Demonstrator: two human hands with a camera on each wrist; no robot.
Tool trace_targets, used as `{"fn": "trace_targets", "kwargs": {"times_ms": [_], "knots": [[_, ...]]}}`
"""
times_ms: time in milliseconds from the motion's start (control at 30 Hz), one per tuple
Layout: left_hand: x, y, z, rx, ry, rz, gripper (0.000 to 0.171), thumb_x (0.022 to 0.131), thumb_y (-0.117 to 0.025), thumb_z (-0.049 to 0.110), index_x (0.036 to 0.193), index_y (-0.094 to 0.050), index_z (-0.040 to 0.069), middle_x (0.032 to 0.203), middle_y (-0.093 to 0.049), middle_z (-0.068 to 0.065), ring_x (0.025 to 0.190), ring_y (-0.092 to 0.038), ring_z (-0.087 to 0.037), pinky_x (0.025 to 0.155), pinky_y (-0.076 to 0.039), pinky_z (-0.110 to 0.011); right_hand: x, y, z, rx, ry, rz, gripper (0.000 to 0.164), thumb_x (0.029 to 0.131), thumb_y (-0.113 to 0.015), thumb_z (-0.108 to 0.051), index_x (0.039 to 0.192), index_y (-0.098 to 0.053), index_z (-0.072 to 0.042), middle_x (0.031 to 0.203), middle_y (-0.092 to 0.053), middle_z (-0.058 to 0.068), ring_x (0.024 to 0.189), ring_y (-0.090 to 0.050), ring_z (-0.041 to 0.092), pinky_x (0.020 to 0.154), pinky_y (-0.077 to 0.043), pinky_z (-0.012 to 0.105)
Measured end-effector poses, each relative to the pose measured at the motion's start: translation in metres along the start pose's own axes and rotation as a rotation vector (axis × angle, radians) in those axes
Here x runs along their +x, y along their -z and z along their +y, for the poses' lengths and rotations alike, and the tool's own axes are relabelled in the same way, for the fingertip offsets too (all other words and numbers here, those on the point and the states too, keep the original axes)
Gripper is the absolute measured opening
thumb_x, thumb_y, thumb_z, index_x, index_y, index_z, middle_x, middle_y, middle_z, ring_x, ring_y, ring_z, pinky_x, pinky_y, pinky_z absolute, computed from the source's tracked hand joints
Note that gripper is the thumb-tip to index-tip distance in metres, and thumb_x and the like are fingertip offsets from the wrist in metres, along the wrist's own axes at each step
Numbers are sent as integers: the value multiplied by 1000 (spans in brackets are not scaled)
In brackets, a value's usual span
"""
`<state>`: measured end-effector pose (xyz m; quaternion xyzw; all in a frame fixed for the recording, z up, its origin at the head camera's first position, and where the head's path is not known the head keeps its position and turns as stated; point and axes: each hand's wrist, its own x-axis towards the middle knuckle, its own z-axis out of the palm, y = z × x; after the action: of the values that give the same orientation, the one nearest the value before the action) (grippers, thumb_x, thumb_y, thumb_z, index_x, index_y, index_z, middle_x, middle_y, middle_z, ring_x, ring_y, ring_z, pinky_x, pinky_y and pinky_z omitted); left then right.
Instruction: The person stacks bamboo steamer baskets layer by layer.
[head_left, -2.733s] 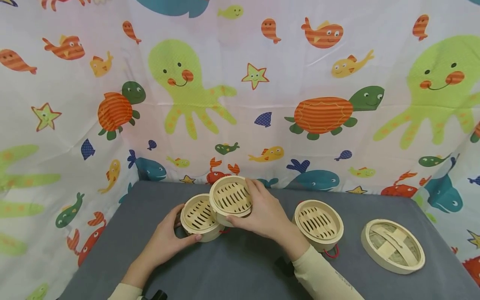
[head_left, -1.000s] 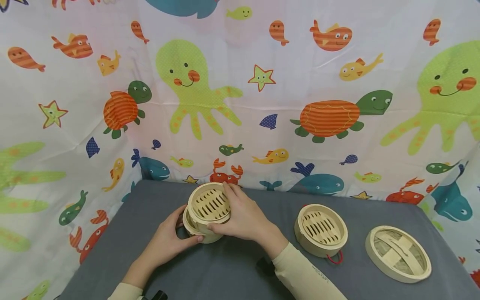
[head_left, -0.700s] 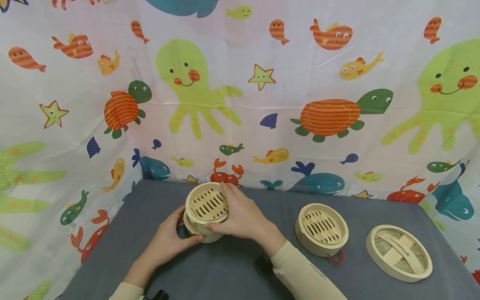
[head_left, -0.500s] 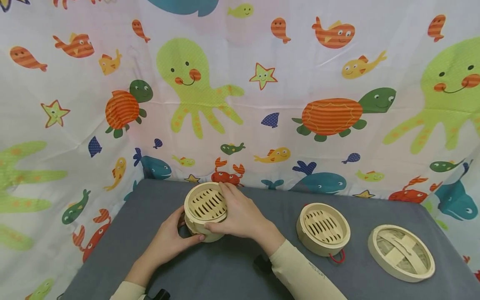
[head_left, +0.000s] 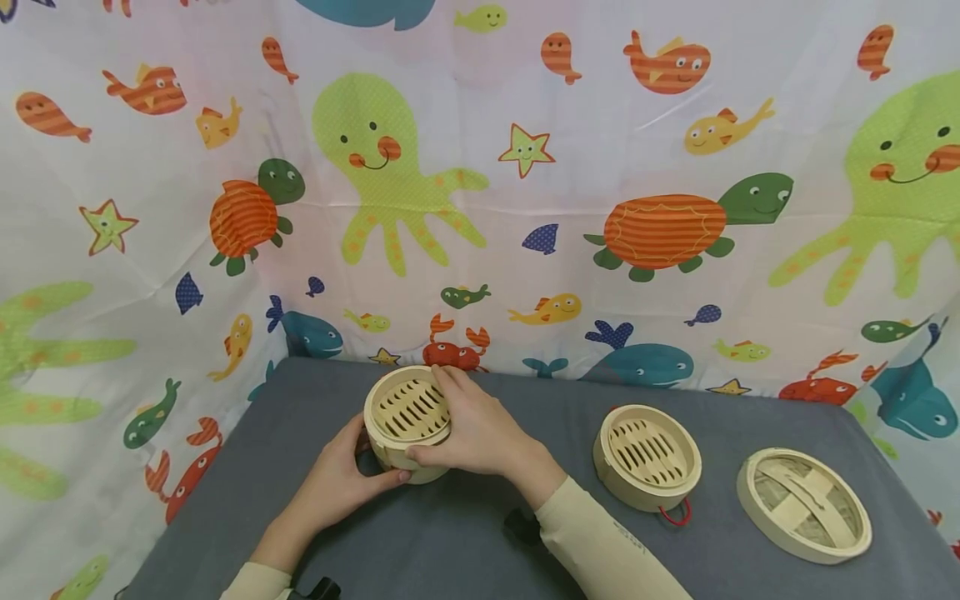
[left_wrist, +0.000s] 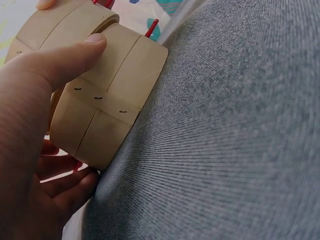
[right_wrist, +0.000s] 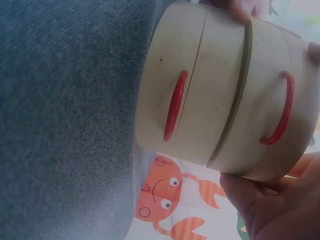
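Basket (head_left: 410, 410), gripped by the curled right hand (head_left: 482, 427), rests on a lower basket (left_wrist: 107, 102) that the left hand (head_left: 339, 482) clasps on the cloth (head_left: 442, 546), a third basket (head_left: 647, 458) and a lid (head_left: 804, 506) farther right.

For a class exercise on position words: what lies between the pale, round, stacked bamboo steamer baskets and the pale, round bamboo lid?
The head view shows the person's right hand, grey cloth, then a pale, round, slatted, red-handled bamboo basket.
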<state>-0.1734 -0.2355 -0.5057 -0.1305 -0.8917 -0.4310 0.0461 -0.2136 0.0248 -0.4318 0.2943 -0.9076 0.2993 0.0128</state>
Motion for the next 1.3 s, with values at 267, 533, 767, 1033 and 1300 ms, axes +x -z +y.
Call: {"fn": "trace_targets", "kwargs": {"times_ms": [267, 533, 767, 1033, 1300], "knots": [[0, -1, -2, 0, 7, -1, 115, 81, -95, 59, 168, -36, 14, 149, -62, -6, 129, -66, -23, 106, -56, -53, 4, -1, 4, 37, 8, -29, 123, 82, -84, -62, 174, -23, -9, 174, -33, 12, 140, -56, 35, 106, -55, 58], [1, -1, -2, 14, -4, 6, 114, 81, -95, 60, 168, -37, 14, 153, -60, -8, 133, -64, -24, 106, -56, -53, 7, 0, 7, 76, 35, -43, 123, 80, -85, -59, 174, -24, -9, 173, -34, 10, 139, -56, 29, 108, -55, 52], [1, -1, -2, 19, 4, 9, 115, 81, -94, 62, 168, -36, 13, 154, -59, -8, 133, -64, -25, 106, -56, -54, 10, -2, 10, 96, 52, -55, 122, 79, -86, -56, 174, -25, -9, 173, -33, 8, 140, -54, 26, 111, -53, 49], [-1, -3, -5, 19, -6, 13, 113, 82, -93, 61, 167, -37, 14, 150, -61, -6, 131, -65, -22, 105, -56, -53, 9, -3, 11, 111, 67, -65, 121, 80, -86, -54, 174, -24, -10, 174, -32, 8, 144, -51, 25, 116, -49, 47], [0, -2, -2, 25, -7, 13, 114, 82, -93, 61, 168, -36, 12, 156, -58, -9, 136, -62, -26, 108, -54, -56, 8, -2, 10, 118, 54, -65, 123, 81, -86, -57, 175, -21, -10, 175, -30, 8, 142, -52, 26, 114, -51, 49]]}}
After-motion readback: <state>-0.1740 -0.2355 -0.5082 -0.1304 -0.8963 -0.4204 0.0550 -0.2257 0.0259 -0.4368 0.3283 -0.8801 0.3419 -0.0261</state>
